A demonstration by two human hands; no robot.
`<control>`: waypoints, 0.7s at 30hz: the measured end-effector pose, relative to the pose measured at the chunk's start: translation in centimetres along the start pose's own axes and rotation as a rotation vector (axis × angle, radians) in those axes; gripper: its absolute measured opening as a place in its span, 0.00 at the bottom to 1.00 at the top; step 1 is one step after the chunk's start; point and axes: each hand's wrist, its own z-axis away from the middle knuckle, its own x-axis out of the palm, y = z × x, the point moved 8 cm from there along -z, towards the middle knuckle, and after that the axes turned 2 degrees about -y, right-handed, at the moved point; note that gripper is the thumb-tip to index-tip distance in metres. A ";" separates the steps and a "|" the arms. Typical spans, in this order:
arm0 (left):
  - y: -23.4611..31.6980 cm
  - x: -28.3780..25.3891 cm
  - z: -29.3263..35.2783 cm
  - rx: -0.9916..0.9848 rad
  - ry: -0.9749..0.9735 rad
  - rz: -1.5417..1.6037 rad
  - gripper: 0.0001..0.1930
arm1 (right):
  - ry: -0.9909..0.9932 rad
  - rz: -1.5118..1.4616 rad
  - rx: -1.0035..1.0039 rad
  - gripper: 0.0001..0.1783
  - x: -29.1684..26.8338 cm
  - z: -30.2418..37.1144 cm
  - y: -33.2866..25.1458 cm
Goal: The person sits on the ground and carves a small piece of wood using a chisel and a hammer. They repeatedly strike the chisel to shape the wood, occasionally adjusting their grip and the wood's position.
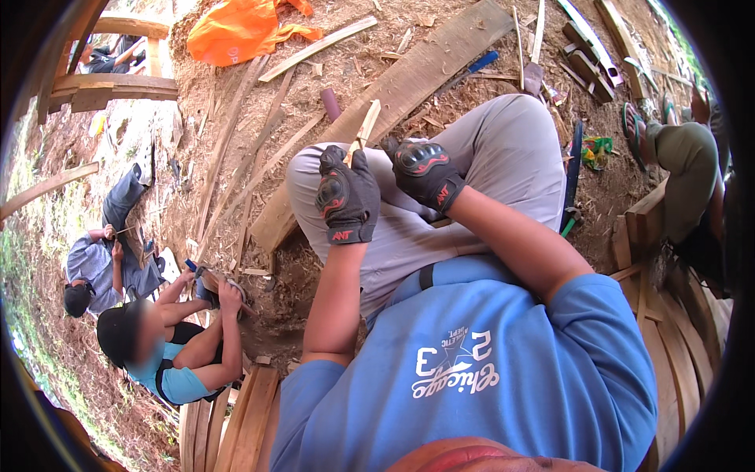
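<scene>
My left hand (346, 195), in a black glove with hard knuckle guards, is closed around a short, pale split stick of wood (365, 127) that points up and away. Close by on the right is my right hand (425, 169), gloved the same way, its fingers curled into a fist near the stick's lower end. Whatever that fist grips is hidden by the glove. Both hands are over my bent legs in grey trousers (511, 157). Beyond them a wide wooden plank (425, 75) lies slanting across the ground, with a purple cylinder (330, 104) beside it.
Shavings and wood strips litter the dirt around an orange plastic bag (228, 35). A blue-handled tool (481, 61) lies by the plank, and wooden hand planes (590, 71) at the far right. Two people sit on the left; another person's leg (688, 173) is at right. Boards (244, 417) lie behind me.
</scene>
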 end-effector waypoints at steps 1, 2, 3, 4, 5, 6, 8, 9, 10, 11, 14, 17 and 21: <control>0.4 0.0 0.0 -0.019 -0.028 -0.003 0.21 | 0.018 0.013 -0.030 0.07 0.1 -0.1 -0.2; 0.5 0.2 0.0 -0.038 -0.057 -0.006 0.21 | 0.035 0.026 -0.060 0.08 0.3 -0.3 -0.2; 0.8 0.2 0.0 0.007 -0.046 -0.009 0.21 | 0.054 0.041 -0.093 0.09 0.0 -0.7 -0.8; 0.9 0.4 0.0 0.052 -0.036 -0.011 0.20 | 0.084 0.022 -0.080 0.12 -0.8 -1.1 -1.2; 1.2 0.4 0.1 0.097 -0.025 -0.013 0.19 | 0.073 0.035 -0.066 0.12 -0.6 -1.5 -1.2; 1.5 0.3 0.0 0.055 -0.080 -0.032 0.19 | 0.061 0.045 -0.053 0.12 -0.4 -1.9 -0.9; 2.7 0.0 -0.3 -0.022 -0.190 -0.066 0.19 | 0.038 0.059 -0.039 0.12 -0.1 -2.6 -0.2; 2.7 0.1 -0.4 -0.011 -0.178 -0.075 0.19 | 0.024 0.059 -0.043 0.13 -0.1 -2.8 0.0; 2.6 0.3 -0.5 0.001 -0.167 -0.083 0.19 | 0.010 0.059 -0.047 0.13 0.0 -3.1 0.2; 2.6 0.4 -0.5 0.012 -0.156 -0.092 0.19 | -0.005 0.059 -0.051 0.13 0.0 -3.3 0.3; 3.1 0.7 -0.5 0.017 -0.175 -0.044 0.19 | -0.015 0.052 -0.052 0.13 0.2 -3.4 0.8; 3.0 1.2 -0.3 -0.034 -0.189 -0.042 0.19 | -0.085 0.066 -0.011 0.14 0.1 -3.8 1.0; 3.8 1.3 0.0 -0.009 -0.152 -0.046 0.19 | -0.159 0.068 -0.034 0.14 0.4 -4.3 2.3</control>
